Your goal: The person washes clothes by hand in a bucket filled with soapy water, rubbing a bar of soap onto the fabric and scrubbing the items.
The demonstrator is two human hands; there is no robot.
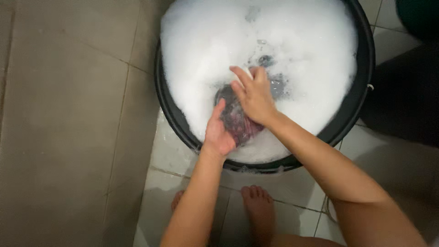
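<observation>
Fingers of my right hand point(253, 93) press flat on the dark wet cloth point(238, 121); left hand point(218, 130) cups it from below, fingers curled; cloth sits near the black basin's point(366, 68) front rim, amid foam point(206, 50); rub evenly, keep it over suds.

Wet tiled floor point(68, 137), dim light

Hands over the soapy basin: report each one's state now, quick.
Left hand: cupped under the dark wet cloth, holding it.
Right hand: pressed on top of the same cloth, fingers curled over it, above the foam in the black basin.
</observation>
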